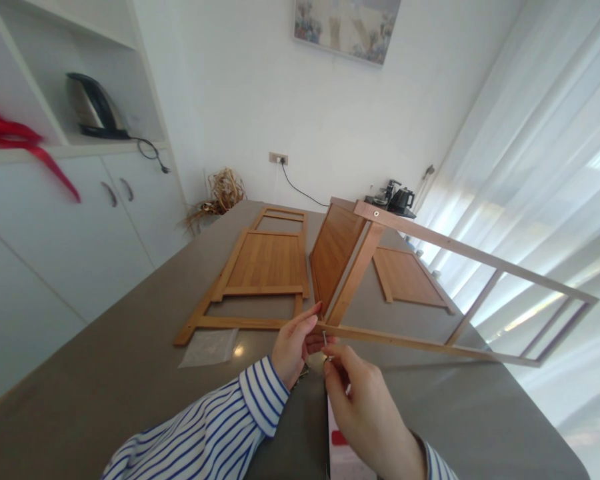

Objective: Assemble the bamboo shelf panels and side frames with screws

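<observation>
2 hands (291, 350) (367, 397), fingers (349, 359) apparently curled

The near edge of the desk (130, 393) is cut off. My right grip (367, 397) partly hides a pink flat item (347, 461); pieces (303, 373) beside my left grip (294, 347) are too small to identify.

Bright daylight through curtains (545, 167) beyond the right edge of the worktop (460, 400), which shows glare spots; red cloth (10, 133) blurred, outer areas stretched.

Blue-and-white striped sleeve (205, 427), honey-brown wooden frame (450, 244) and left panel (265, 261), grey surface (130, 387), red cloth (15, 137) far left, white curtain (545, 173) right.
</observation>
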The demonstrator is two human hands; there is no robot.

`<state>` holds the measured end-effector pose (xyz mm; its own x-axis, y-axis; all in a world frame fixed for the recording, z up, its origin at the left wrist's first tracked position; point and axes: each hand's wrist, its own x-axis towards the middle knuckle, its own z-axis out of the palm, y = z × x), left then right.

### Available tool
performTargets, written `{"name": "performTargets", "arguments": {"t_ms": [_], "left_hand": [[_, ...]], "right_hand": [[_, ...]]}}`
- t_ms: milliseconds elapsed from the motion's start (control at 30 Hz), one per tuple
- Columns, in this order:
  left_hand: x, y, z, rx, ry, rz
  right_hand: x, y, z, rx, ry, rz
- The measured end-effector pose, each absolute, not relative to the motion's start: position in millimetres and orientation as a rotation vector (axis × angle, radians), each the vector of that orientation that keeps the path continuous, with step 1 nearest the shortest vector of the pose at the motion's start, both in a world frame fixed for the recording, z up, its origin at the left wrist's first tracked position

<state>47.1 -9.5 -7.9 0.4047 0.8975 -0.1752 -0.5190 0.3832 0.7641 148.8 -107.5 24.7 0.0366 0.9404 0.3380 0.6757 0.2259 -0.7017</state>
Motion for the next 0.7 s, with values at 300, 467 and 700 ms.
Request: {"name": "performTargets", "arguments": {"t_ms": [300,467,700], "left_hand": [[47,-10,-9,0.693,0.637,1.009],[46,-9,-11,0.685,0.641,0.999],[48,-9,-9,0.672,0.651,0.979]], "right_hand": [[144,-98,15,-1.162,-0.986,1.257],[148,-103,17,-1.296,-1.295,0.979],[156,-115,32,-1.496,-1.990,-0.062]]}}
